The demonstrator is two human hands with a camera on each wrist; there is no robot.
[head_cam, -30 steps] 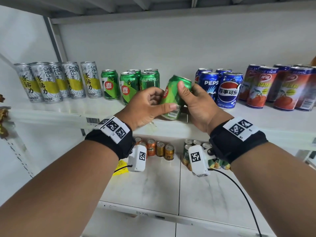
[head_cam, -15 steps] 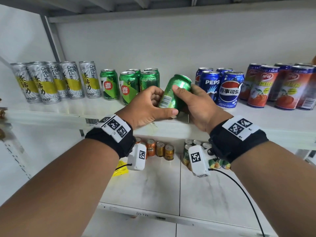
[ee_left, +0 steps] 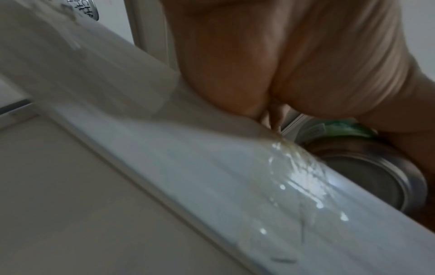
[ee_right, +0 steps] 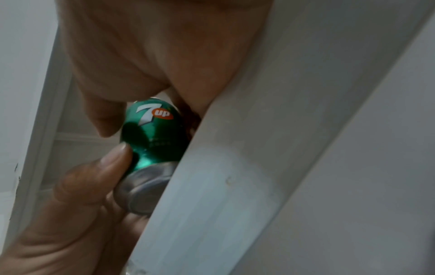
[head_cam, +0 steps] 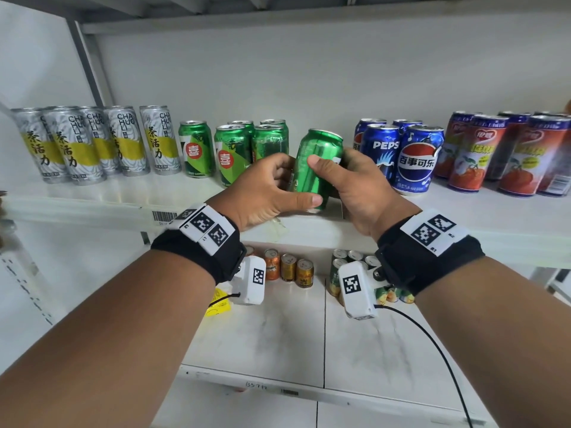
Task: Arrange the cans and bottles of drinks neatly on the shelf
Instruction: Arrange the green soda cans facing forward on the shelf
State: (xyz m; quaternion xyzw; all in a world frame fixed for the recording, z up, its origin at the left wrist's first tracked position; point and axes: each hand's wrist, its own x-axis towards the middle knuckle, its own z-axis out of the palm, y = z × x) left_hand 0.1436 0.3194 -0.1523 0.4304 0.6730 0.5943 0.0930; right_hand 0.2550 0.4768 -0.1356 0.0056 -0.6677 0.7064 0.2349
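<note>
Both hands, left hand [head_cam: 262, 193] and right hand [head_cam: 352, 186], curl around the tilted 7up can [head_cam: 315, 168] above the shelf [head_cam: 463, 211]. Its barcode has turned away, so the label can face front soon.

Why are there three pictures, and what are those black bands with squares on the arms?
A person wears three cameras: one on the head, one on each wrist. The black bands hold the wrist cameras. The big picture looks down from the head. Both hands, the left hand and the right hand, hold one tilted green can over the shelf. On the shelf stand silver cans, green cans, blue cans and red cans. The wrist pictures show the same can close up.
</note>
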